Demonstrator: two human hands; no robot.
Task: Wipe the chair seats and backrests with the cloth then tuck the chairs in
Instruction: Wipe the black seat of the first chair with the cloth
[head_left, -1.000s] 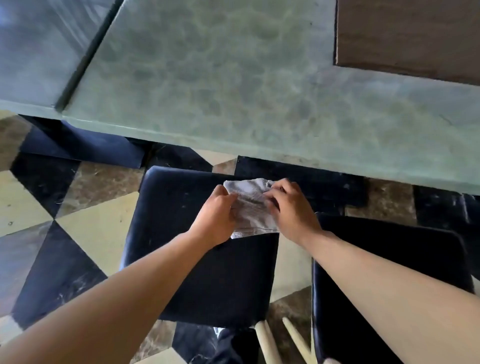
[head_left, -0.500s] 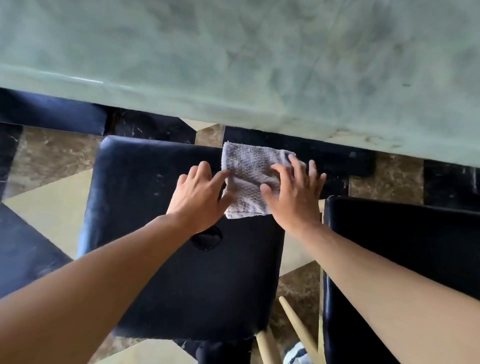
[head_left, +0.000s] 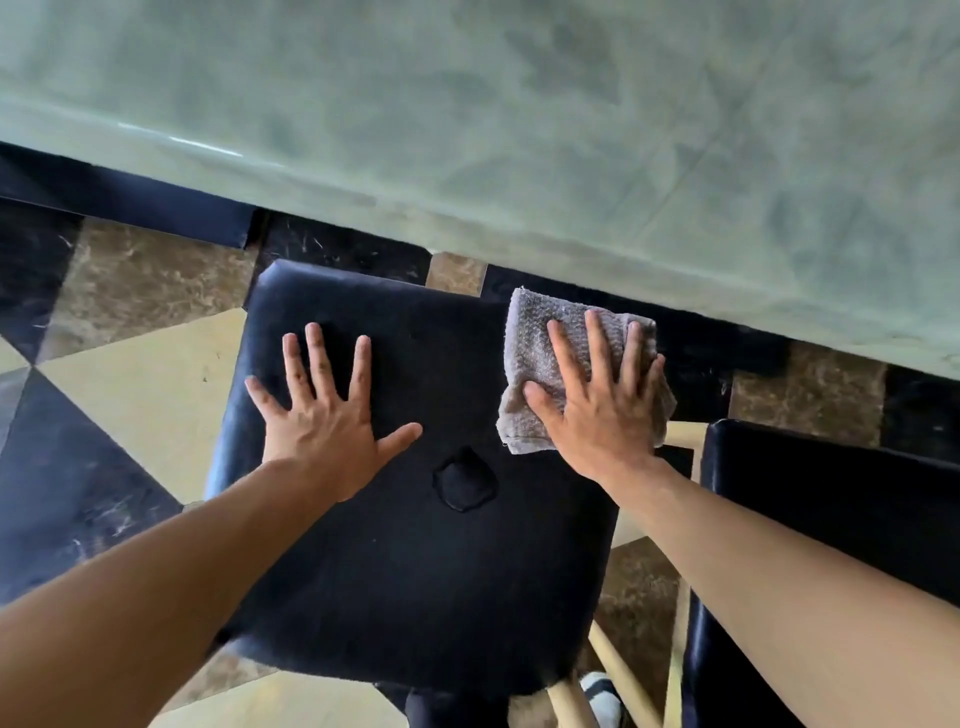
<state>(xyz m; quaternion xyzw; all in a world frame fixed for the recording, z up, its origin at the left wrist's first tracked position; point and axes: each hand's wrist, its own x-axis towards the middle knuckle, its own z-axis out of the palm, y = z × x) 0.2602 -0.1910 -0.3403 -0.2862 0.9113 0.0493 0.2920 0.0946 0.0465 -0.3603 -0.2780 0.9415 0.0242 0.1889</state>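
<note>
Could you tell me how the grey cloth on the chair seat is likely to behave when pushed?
The cloth looks like soft folded terry, so it would probably bunch rather than slide stiffly. The right hand pressing flat should keep it spread. It likely drags slightly on the seat.

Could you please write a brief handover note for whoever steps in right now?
Left hand: open, flat on the dark chair seat, fingers spread.
Right hand: open, pressing the grey cloth flat on the seat's far right corner, near the green table.
Done: cloth folded and placed; wiping at most barely begun.
Left: wipe this seat, then the second chair seat on the right, the backrests (not in view), then tuck the chairs in.
</note>
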